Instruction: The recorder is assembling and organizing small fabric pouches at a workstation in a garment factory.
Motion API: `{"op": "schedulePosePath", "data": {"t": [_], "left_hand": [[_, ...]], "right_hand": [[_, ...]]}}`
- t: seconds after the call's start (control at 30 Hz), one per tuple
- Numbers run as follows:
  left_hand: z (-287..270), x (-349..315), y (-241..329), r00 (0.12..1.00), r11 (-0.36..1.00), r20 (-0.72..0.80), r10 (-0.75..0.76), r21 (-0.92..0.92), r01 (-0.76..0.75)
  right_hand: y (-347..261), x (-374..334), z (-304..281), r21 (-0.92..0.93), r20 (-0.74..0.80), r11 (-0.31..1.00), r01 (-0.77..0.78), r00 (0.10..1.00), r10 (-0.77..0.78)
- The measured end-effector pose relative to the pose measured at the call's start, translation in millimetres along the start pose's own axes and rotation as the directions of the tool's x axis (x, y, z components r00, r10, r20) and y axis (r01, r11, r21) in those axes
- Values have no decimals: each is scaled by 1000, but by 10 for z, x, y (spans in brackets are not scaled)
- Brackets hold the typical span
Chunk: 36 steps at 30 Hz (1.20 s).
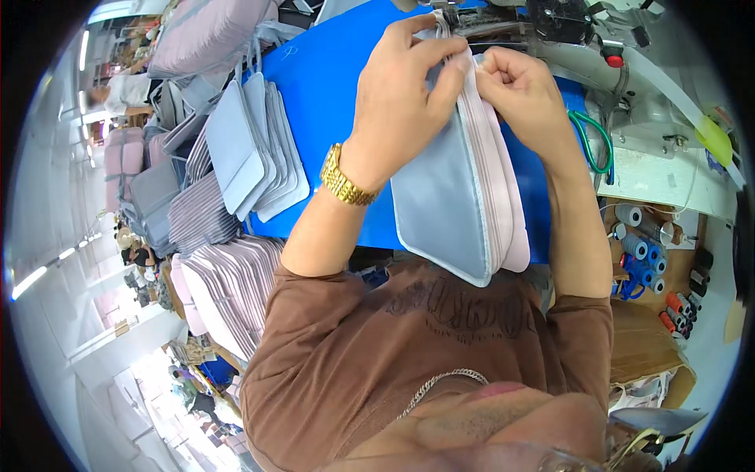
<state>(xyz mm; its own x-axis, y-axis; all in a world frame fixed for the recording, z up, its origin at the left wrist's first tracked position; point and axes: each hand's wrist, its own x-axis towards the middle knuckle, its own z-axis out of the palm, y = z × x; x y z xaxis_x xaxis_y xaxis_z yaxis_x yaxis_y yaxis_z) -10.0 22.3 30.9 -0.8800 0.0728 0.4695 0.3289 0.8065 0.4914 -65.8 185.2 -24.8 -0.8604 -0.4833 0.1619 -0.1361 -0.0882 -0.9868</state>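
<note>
A flat grey-blue fabric pouch piece (442, 200) with a pale pink zipper band (486, 149) along its right side hangs between my hands over the blue tabletop (338, 59). Its top end lies under the sewing machine's head (543, 23). My left hand (409, 94), with a gold watch (344, 181) at the wrist, has thumb and fingers closed on the upper edge of the piece. Curled fingers of my right hand (523, 94) pinch the pink band's right edge near the top. What lies under the left fingertips is hidden.
A fanned stack of grey panels (255, 149) lies on the table's left, with piles of pink and grey pieces (224, 291) beyond. Green-handled scissors (594, 141) rest to the right of my right wrist. Thread spools (641, 252) stand on a lower shelf at right.
</note>
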Motion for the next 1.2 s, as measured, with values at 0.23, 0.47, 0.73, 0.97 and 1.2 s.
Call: {"op": "schedulePosePath", "data": {"t": [0.23, 0.47, 0.73, 0.97, 1.2], "left_hand": [[-274, -886, 678, 933, 988, 325, 153, -45, -146], [-394, -1140, 1014, 971, 998, 237, 31, 53, -45], [-331, -881, 960, 983, 994, 156, 93, 41, -100], [-354, -865, 1095, 952, 985, 306, -22, 169, -32], [-477, -961, 951, 979, 973, 201, -24, 228, -23]], "right_hand": [[-25, -334, 126, 96, -35, 995, -22, 999, 26], [-33, -324, 215, 231, -54, 973, 25, 998, -13], [-11, -160, 140, 274, 3, 961, -21, 1000, 21], [-4, -140, 153, 252, -25, 966, 57, 998, -53], [-110, -214, 127, 51, -63, 999, -2, 998, 5]]}}
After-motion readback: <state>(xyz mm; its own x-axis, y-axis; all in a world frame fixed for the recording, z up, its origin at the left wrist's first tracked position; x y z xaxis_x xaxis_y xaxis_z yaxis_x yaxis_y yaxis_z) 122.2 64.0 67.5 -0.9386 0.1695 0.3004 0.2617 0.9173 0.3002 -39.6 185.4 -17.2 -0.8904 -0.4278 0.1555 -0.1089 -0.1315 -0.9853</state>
